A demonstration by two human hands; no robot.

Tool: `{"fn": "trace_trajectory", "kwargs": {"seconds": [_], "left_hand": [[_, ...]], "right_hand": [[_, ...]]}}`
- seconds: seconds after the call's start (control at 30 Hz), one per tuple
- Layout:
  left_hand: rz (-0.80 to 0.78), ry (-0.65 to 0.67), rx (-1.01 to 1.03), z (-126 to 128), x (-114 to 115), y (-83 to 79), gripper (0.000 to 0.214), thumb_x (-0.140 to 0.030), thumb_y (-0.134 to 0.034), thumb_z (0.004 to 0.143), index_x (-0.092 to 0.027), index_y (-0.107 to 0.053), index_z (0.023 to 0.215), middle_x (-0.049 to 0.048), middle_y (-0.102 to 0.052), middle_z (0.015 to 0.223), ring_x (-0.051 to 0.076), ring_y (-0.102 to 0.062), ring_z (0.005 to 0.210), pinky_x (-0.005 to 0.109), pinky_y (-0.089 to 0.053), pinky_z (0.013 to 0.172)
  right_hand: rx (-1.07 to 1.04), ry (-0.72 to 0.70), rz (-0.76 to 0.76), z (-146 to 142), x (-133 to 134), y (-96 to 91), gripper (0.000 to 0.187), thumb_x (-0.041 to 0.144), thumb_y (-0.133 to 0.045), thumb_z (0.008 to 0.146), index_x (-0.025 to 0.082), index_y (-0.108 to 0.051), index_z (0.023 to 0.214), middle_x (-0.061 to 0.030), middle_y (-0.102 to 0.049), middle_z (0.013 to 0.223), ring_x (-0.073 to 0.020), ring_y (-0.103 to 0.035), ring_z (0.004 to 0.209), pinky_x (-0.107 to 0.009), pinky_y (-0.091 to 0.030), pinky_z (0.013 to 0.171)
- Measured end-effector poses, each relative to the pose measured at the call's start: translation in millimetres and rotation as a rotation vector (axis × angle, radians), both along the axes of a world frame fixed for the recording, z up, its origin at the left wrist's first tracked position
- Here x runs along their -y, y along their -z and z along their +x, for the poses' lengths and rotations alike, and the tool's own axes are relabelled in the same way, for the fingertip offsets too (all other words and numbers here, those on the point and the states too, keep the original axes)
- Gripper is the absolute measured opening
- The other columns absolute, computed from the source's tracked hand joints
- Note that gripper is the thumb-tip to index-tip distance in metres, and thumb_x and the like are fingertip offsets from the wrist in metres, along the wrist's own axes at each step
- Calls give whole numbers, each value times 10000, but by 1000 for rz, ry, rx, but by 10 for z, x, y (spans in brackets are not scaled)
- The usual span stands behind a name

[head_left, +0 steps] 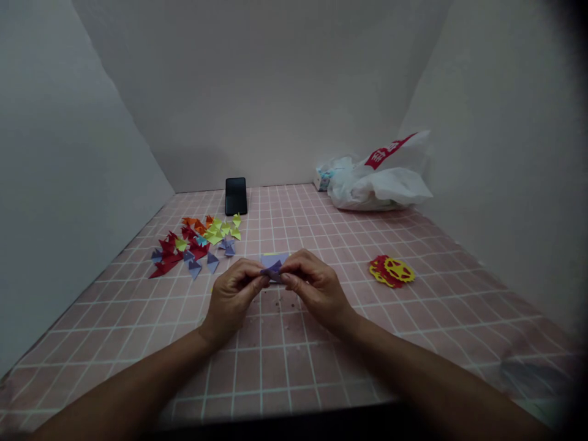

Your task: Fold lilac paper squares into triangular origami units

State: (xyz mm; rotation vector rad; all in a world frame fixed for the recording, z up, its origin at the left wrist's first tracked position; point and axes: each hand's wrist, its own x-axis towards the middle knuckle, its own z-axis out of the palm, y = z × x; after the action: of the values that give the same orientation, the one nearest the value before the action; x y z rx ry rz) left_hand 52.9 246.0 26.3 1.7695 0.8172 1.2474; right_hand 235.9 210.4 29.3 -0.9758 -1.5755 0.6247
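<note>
My left hand (234, 293) and my right hand (312, 285) meet at the middle of the table, fingers pinched together on a small folded purple paper piece (272, 269). Just behind the hands a flat purple paper sheet (274, 258) lies on the table, with a yellow edge showing beneath it. To the left, a scattered pile of folded paper triangles (197, 242) in red, purple, yellow-green and orange is spread over the cloth.
The table carries a pink checked cloth (275, 355). A black phone (236, 196) leans against the back wall. A white plastic bag (376, 177) sits at the back right. Red and yellow cut paper shapes (392, 271) lie at the right. Grey walls close in on three sides.
</note>
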Motion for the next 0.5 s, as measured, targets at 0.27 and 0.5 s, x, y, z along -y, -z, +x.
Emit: {"fn": "trace_trajectory", "kwargs": {"seconds": [0.27, 0.5], "left_hand": [[-140, 45, 65, 34, 51, -3, 47, -175, -704, 815, -190, -660, 821, -11, -657, 724, 130, -640, 663, 250, -547, 642], [-221, 101, 93, 39, 5, -9, 83, -179, -722, 792, -182, -643, 819, 6, -671, 814, 141, -657, 757, 254, -551, 714]], "right_hand": [[13, 31, -45, -3, 13, -2, 118, 122, -569, 871, 210, -629, 819, -20, -594, 811, -168, -569, 767, -315, -449, 691], [43, 18, -30, -33, 29, -20, 141, 119, -542, 882, 207, -593, 785, -23, -575, 791, -170, -550, 747, -317, -438, 680]]}}
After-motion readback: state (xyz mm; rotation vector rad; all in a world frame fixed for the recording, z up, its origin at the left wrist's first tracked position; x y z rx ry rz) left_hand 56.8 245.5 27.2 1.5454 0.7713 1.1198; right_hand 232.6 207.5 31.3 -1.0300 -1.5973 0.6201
